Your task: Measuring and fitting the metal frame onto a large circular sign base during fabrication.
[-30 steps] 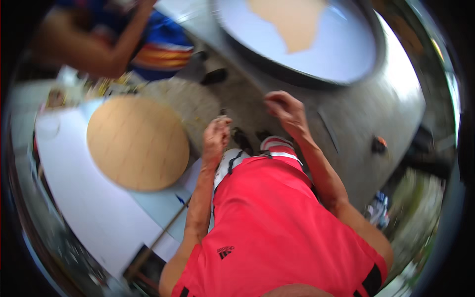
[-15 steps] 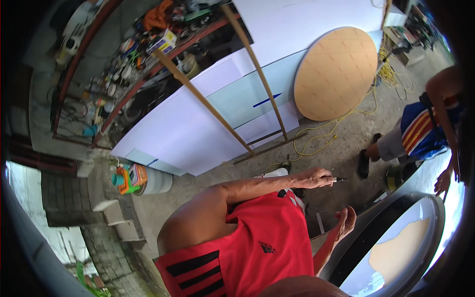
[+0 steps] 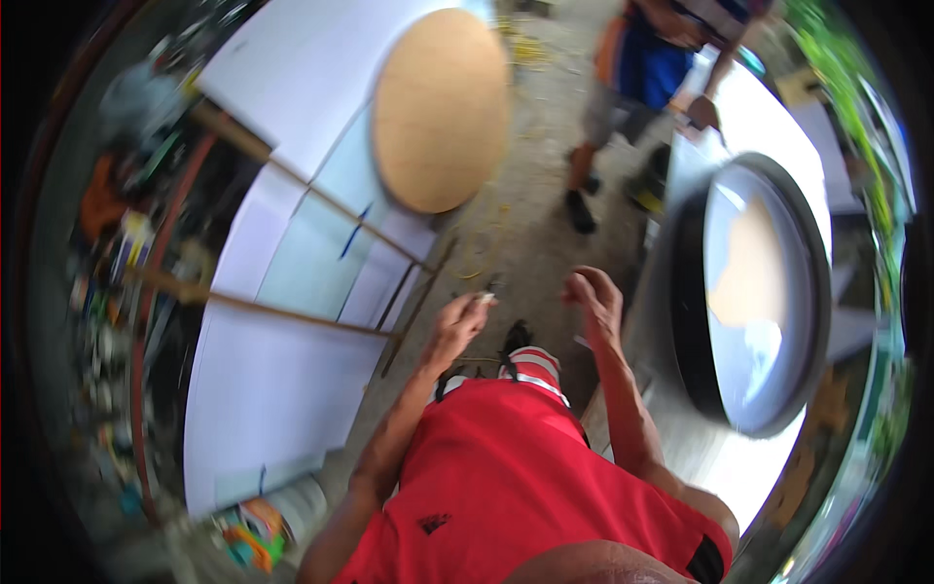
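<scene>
Out in front of my red shirt, my left hand (image 3: 455,329) is closed on a small slim tool (image 3: 490,294) with a pale handle and a dark tip; blur hides its exact kind. My right hand (image 3: 601,298) is raised at about the same height, its fingers loosely bent and nothing visible in them. To the right of that hand, a round black-rimmed panel (image 3: 689,292) stands tilted on the pale work table (image 3: 666,438). Its glossy face shows a tan patch among white and bluish reflections. My hands touch neither panel nor table.
At the left, large white sheets (image 3: 272,389) lean behind wooden bars (image 3: 302,316), near a cluttered shelf. A round tan board (image 3: 443,112) stands against them. Another person (image 3: 642,68) is by the table's far end. Yellow cord (image 3: 525,47) and a white bucket (image 3: 302,501) are on the floor.
My view has swung to the right, bringing the table and black-rimmed panel further into sight. Both hands now sit in front of my body, the left still holding the small tool.
</scene>
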`<action>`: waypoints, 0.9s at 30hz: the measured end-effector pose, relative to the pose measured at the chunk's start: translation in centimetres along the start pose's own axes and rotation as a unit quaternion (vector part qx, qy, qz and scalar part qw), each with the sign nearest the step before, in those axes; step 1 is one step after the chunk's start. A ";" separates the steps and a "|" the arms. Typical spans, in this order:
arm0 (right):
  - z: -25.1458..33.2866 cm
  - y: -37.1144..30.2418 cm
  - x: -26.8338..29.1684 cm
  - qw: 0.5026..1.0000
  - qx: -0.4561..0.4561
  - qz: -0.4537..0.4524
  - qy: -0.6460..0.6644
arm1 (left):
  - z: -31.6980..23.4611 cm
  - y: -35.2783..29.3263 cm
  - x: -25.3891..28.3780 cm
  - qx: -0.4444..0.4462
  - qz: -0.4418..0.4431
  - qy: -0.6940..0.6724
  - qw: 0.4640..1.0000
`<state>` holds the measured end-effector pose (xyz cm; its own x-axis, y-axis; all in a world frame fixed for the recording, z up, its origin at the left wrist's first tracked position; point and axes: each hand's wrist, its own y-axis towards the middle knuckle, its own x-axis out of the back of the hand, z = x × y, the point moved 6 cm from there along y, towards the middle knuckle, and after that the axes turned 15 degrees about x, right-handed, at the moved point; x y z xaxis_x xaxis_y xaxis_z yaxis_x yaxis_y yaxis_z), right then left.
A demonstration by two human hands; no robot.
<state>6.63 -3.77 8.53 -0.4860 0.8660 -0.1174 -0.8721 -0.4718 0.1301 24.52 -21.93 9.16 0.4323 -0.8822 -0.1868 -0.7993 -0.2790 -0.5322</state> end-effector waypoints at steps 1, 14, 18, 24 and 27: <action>0.2 -0.5 -0.3 1.000 0.005 -0.008 0.020 | 0.3 -0.9 0.2 0.014 0.001 0.006 1.000; 8.1 2.6 3.8 0.966 0.140 -0.106 -0.188 | 0.2 -3.1 2.4 0.028 0.049 0.056 0.997; 14.0 14.0 7.4 0.818 0.340 -0.052 -0.461 | -5.0 1.8 -1.0 -0.029 0.066 0.077 0.994; 13.0 27.8 9.6 0.682 0.382 0.120 -0.612 | -13.5 9.8 -6.5 -0.091 0.063 0.103 0.989; 11.3 29.8 9.0 0.663 0.343 0.222 -0.628 | -15.5 11.5 -7.5 -0.113 0.048 0.091 0.988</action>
<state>-23.12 -8.15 22.43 0.1195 0.3253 0.9380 -0.2183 -0.9131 0.3444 5.58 -24.40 17.27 0.2839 -0.9567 -0.0646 -0.9150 -0.2502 -0.3166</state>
